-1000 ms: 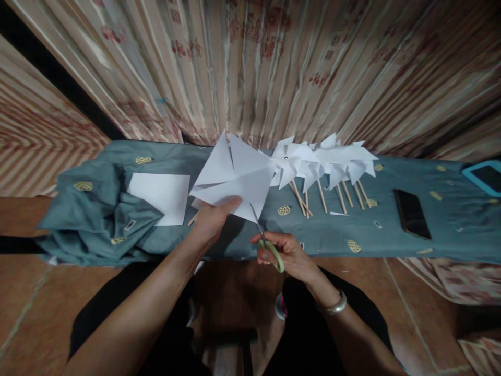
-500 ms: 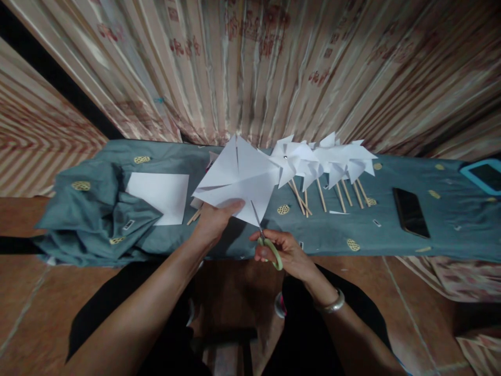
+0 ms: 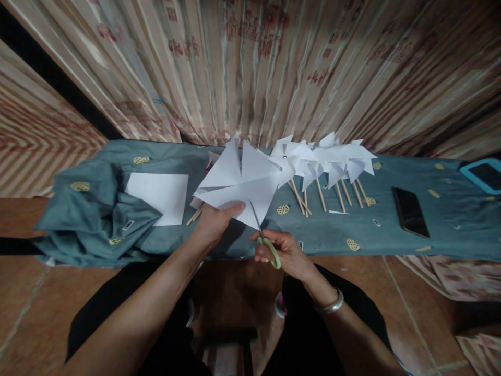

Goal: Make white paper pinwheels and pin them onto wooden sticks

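A square sheet of white paper [image 3: 250, 169] is held up over the bench, with slits running inward from its far and left corners. My left hand [image 3: 214, 222] pinches its near-left edge, thumb on top and the other fingers hidden beneath. In my right hand [image 3: 282, 250] is a pair of scissors [image 3: 270, 249] with light green handles. Their blades point away from me and lie at the paper's near corner. Just right of the sheet, several white paper pinwheels [image 3: 287, 159] on wooden sticks lie in an overlapping row.
A grey-green cloth [image 3: 250, 248] with yellow pineapple prints covers the narrow bench and bunches up at left. White paper [image 3: 168, 196] lies beside the bunched part. At right are a black phone [image 3: 410, 211] and a blue-framed device [image 3: 483, 175]. A pleated curtain [image 3: 250, 68] hangs behind.
The slit at the paper's far corner gapes wider, and the sheet has shifted slightly. Both hands stay nearly in place, with the scissors still at the near corner.
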### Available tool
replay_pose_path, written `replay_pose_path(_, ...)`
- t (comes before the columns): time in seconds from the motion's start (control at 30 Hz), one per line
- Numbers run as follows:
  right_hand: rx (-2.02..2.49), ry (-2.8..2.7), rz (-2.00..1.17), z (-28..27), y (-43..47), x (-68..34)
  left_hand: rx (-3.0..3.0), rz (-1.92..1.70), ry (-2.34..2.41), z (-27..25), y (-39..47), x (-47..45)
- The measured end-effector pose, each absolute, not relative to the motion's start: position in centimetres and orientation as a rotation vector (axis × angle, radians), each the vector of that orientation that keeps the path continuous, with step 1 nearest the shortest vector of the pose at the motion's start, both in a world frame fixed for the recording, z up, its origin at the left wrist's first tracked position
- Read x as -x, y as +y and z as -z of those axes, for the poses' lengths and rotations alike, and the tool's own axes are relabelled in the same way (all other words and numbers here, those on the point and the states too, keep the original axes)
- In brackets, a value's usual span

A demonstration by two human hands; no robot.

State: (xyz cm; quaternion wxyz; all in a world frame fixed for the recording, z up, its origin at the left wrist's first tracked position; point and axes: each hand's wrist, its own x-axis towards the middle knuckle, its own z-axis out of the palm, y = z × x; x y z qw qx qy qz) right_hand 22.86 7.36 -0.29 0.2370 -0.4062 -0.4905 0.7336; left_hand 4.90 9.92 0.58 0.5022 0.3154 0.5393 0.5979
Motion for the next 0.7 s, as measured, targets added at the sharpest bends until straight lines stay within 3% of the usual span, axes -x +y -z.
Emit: replay_pose_path(0.7, 1.123, -1.302, -2.004, 0.35, 7.46, -22.71, -0.815, -1.398, 1.291, -0.38, 9.48, -5.12)
